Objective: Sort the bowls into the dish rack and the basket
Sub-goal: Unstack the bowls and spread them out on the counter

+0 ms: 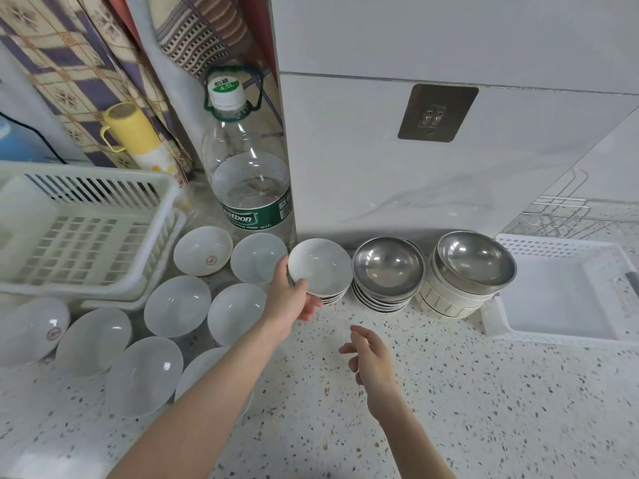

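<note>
My left hand point(288, 299) grips the rim of a small white dish point(320, 266), tilted up off a short stack of similar dishes point(333, 299). My right hand point(371, 354) hovers open over the speckled counter, holding nothing. Several white bowls point(178, 305) lie spread on the counter at the left. To the right stand a stack of steel bowls point(389, 267) and a steel bowl atop cream bowls point(475, 261). An empty white dish rack point(114, 198) sits at the far left. A white basket point(553, 331) sits at the right.
A large water bottle point(247, 174) stands against the wall behind the bowls. A yellow mug point(133, 127) and patterned cloth are behind the rack. A wire rack point(567, 216) sits behind the basket. Bare counter point(449, 409) lies in front.
</note>
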### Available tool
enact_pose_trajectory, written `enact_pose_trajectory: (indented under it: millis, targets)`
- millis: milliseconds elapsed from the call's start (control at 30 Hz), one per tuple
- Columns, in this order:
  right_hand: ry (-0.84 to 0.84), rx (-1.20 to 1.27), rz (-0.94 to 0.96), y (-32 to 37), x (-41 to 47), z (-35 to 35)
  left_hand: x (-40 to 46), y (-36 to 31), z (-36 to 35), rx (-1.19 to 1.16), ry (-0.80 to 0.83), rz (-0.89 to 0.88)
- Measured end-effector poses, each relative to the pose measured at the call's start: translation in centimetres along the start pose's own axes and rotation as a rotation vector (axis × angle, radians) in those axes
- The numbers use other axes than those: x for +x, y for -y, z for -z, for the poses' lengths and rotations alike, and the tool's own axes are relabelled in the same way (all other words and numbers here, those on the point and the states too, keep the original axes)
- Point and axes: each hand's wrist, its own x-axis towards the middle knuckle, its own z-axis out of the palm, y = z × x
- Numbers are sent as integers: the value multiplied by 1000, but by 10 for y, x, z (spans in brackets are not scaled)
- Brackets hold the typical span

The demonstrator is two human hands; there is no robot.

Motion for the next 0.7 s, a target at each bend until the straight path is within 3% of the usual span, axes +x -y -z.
enact_pose_trajectory:
  millis: [300, 700]
  targets:
    - [-66, -434, 285, 16, 7, -6, -22, 7, 48, -251, -18, 0]
    - [-185, -352, 228, 49, 29, -62, -62, 39, 66, -380, -131, -15]
